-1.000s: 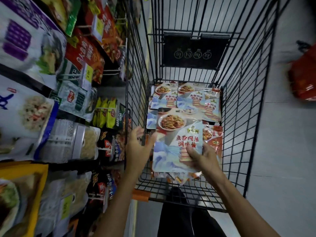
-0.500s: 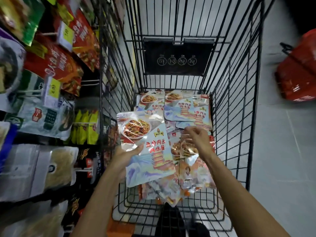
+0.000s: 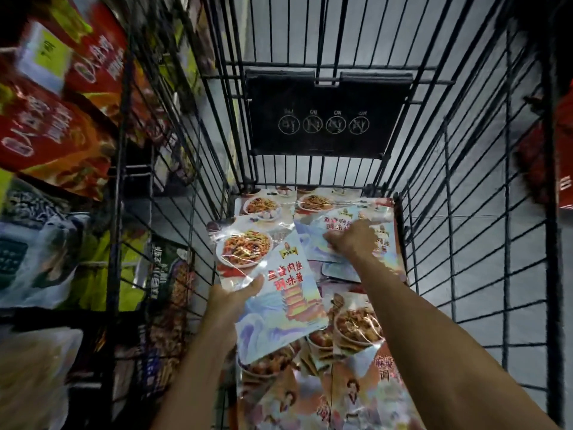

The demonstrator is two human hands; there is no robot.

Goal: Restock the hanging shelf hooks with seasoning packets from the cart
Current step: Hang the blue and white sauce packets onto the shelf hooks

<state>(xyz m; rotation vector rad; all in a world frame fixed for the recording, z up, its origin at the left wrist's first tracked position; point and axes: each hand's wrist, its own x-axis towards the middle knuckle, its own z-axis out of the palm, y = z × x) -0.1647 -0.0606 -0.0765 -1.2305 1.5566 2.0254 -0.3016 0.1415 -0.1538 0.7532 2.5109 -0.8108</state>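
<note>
The person stands over a black wire cart (image 3: 465,212) with both bare arms reaching down into it.

Left hand (image 3: 231,301): closed on 1 seasoning packet (image 3: 273,287), thumb on its printed face, remaining fingers hidden beneath it. The packet is raised above the cart load and tilted, its noodle-bowl picture toward the far end and its pale blue wave pattern toward the person. Its left edge lies close to the cart's left wall.

Right hand (image 3: 353,242): extended further into the cart, knuckles up, fingertips pressed down on a second blue packet (image 3: 338,225) lying flat near the far right corner. Whether the fingers have closed around that packet cannot be told; only contact from above is visible.

Cart contents: more blue packets (image 3: 263,209) lie flat at the far end. Orange-toned packets (image 3: 356,330) are piled loosely at the near end, overlapping each other beneath both forearms.

A black placard (image 3: 325,113) bearing 4 circular symbols hangs on the cart's far wall.

Left of the cart, hanging shelf stock (image 3: 55,141) in red, green and white pouches appears motion-blurred; hook detail is not legible.
</note>
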